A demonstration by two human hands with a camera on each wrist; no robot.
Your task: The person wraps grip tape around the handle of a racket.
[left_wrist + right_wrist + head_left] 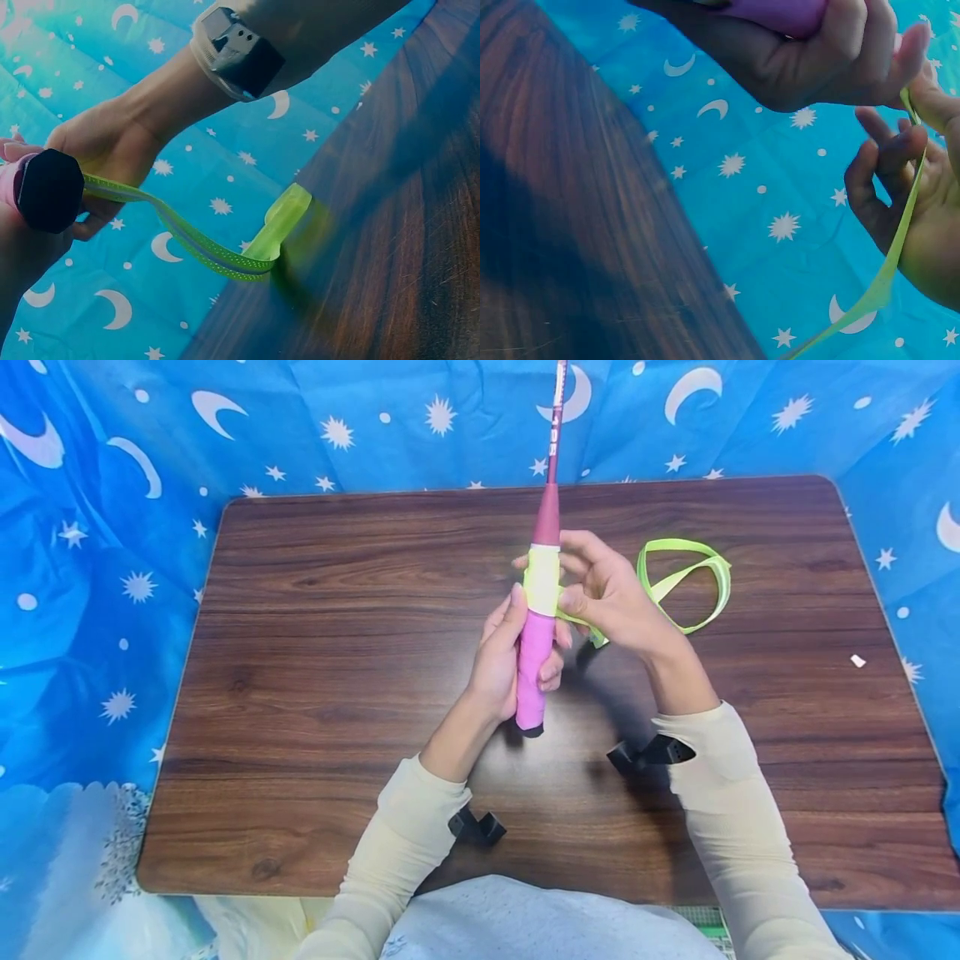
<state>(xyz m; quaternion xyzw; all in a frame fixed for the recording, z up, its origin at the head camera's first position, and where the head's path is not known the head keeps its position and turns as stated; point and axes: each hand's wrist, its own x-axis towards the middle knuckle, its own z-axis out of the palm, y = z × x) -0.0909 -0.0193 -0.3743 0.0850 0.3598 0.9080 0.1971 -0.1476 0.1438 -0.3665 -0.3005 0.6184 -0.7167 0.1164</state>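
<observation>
Racket: one, held up off the brown table [337, 693]; handle [532, 664] near mid-view, upper end cut off by the frame.
Long axis: runs away from the person, nearly straight up the head view, top leaning slightly right.
Pointing: maroon shaft [553, 460] away from the wearer; black butt cap [532, 732] back towards the body.
Left hand [495, 664]: fingers curled round the pink handle, thumb along it by the yellow-green wound section [542, 581].
Right hand [611, 589]: fingers bent, nearly closed; thumb and fingers pinch the tape beside the wound section.
Tape [667, 587]: one yellow-green length seen, trailing from the handle; looped and crossing itself right of the right hand.
Counts: two hands, two pale sleeves, two black wrist devices, one white scrap [858, 661] near the table's right edge.
</observation>
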